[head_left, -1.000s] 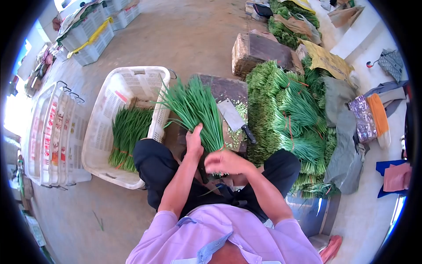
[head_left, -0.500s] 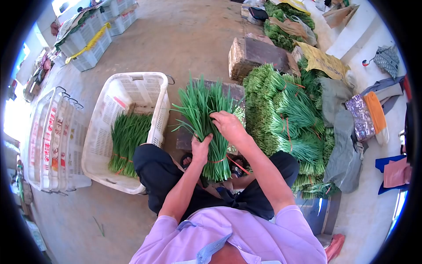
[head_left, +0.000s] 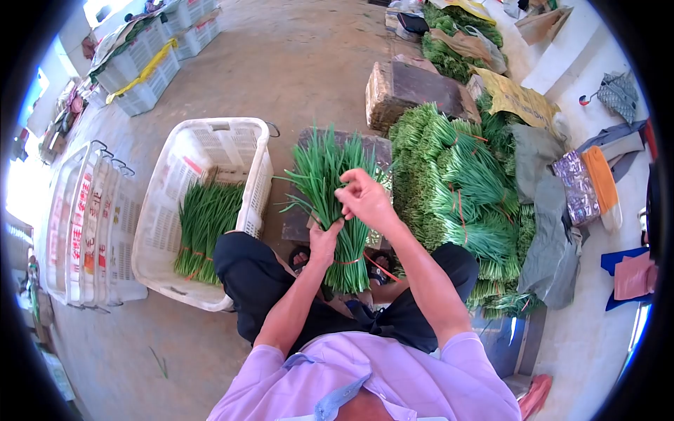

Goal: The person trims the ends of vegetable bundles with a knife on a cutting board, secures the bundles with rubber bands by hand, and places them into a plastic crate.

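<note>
A bunch of long green chives [head_left: 351, 242] stands upright between my knees, its leaf tips pointing away from me. A red tie [head_left: 375, 262] circles its lower stems, and a loose end trails off to the right. My left hand [head_left: 324, 242] is wrapped around the left side of the bunch at mid-height. Just above and right of it, my right hand [head_left: 368, 201] hovers over the leaves with curled fingers apart and nothing visible in them. Behind the bunch is a dark low block [head_left: 298, 224], partly covered by leaves.
To the left, a white plastic crate [head_left: 151, 263] holds tied chives [head_left: 210, 217]. Stacked white crates [head_left: 84, 231] stand further left. On my right lies a large pile of chive bundles [head_left: 470, 182], with grey cloth [head_left: 551, 245] beside it. A worn box [head_left: 414, 91] sits beyond.
My right hand has lifted slightly off the leaves and its fingers have spread. My left hand keeps its hold on the chives, which have hardly moved.
</note>
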`<state>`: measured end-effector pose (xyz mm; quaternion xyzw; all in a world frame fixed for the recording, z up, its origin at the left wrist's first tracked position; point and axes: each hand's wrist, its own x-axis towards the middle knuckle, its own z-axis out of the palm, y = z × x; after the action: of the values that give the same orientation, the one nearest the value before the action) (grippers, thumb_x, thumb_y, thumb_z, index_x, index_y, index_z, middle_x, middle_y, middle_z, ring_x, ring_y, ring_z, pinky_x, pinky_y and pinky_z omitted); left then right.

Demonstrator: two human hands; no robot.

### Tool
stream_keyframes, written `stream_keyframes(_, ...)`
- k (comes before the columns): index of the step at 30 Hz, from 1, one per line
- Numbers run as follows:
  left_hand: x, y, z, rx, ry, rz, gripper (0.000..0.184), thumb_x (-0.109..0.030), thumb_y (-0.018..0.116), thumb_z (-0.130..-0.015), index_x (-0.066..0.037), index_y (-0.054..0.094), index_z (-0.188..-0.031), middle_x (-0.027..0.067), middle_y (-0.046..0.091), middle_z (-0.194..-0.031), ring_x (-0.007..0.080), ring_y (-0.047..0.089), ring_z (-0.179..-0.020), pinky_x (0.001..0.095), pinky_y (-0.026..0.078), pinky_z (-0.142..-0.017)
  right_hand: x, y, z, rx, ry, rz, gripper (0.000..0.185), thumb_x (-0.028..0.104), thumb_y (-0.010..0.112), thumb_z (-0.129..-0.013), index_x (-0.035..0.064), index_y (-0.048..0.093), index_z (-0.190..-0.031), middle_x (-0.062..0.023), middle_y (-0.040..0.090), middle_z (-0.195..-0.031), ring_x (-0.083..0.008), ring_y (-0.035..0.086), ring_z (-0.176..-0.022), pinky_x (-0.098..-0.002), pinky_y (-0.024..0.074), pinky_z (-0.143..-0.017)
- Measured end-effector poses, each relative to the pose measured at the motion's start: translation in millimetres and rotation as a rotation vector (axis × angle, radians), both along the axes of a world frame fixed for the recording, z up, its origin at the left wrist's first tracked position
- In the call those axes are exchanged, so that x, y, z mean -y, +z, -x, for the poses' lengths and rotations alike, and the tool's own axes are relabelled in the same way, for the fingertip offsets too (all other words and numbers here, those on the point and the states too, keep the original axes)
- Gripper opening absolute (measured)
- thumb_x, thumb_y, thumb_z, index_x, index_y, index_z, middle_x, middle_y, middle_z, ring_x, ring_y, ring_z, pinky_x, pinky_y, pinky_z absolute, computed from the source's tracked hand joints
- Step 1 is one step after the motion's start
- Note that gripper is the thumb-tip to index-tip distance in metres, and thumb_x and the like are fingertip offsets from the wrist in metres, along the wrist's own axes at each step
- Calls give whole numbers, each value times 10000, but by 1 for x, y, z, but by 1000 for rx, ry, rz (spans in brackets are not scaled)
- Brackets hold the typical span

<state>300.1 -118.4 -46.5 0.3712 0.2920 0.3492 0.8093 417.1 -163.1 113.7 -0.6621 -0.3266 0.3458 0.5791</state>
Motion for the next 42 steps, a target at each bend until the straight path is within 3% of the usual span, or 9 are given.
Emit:
stream_keyframes(8, 5, -6, -2, -71, 4, 9, 275, -49, 742, -861, -51, 667, -1125, -1, 695, -1021, 93, 633, -900, 277, 497, -833, -18, 1, 8, 250, 121, 36, 141, 98, 665, -958, -5, 607, -1034, -32, 632, -724, -88, 584, -548, -256, 478, -470)
stream_keyframes(12, 6, 1, 0, -60, 0, -2, 274, -50, 739, -860, -48, 668, -1124, -1, 695, -1013, 95, 631, -890, 281, 500, -837, -16, -3, -8, -578, -27, -373, 128, 128, 557, -1023, 66, 604, -922, -43, 630, -756, -110, 604, -590, -252, 512, -493)
stream_keyframes(15, 7, 3, -1, -51, 1, 4, 262, -40, 733, -863, -52, 670, -1117, -4, 695, -1012, 89, 629, -899, 274, 499, -835, -9, 5, -8, -517, -88, -257, 42, 76, 597, -990, 41, 613, -972, -52, 640, -786, -121, 642, -644, -275, 553, -530)
stream_keyframes(20, 8, -6, -4, -62, -22, 11, 251, -39, 736, -861, -59, 670, -1103, -21, 683, -1005, 72, 614, -900, 258, 491, -819, 5, -3, 7, 109, 176, 29, 154, 24, 649, -945, -28, 607, -1083, -54, 632, -796, -105, 636, -648, -269, 542, -545)
stream_keyframes(24, 8, -5, -2, -67, 0, -1, 244, -49, 745, -856, -61, 673, -1089, -33, 672, -978, 64, 600, -873, 249, 482, -799, -2, -15, 12, 136, 227, 135, 109, 75, 638, -969, -16, 642, -1028, -24, 628, -749, -86, 633, -617, -246, 545, -547)
stream_keyframes(30, 8, 1, 2, -153, -38, -37, 286, -36, 740, -848, -48, 658, -1122, -18, 670, -1005, 78, 612, -894, 268, 494, -814, -9, 16, 15, -294, 31, -155, 172, 157, 649, -991, 11, 632, -902, -22, 637, -740, -67, 583, -555, -217, 522, -525)
stream_keyframes(38, 13, -2, -2, -136, -41, 24, 332, -66, 775, -840, -10, 647, -1141, 54, 716, -996, 136, 668, -838, 311, 548, -766, -44, 39, 27, 513, 198, -96, 181, 149, 658, -978, -11, 624, -1057, -26, 635, -693, -78, 564, -519, -252, 454, -457)
stream_keyframes(40, 13, -7, -2, -137, -26, 14, 357, -75, 785, -831, -6, 642, -1151, 61, 715, -999, 142, 666, -837, 315, 546, -765, -53, 42, 27, 109, 248, 141, 167, 159, 634, -988, 10, 608, -1060, -37, 628, -699, -97, 550, -515, -266, 452, -447)
stream_keyframes(42, 11, -10, -3, -170, 56, -172, 361, -78, 787, -833, -3, 640, -1155, 67, 714, -999, 138, 662, -839, 313, 544, -760, -47, 48, 26, -161, 194, -15, 171, 187, 617, -1004, 19, 597, -1035, -24, 601, -693, -76, 495, -486, -242, 416, -425)
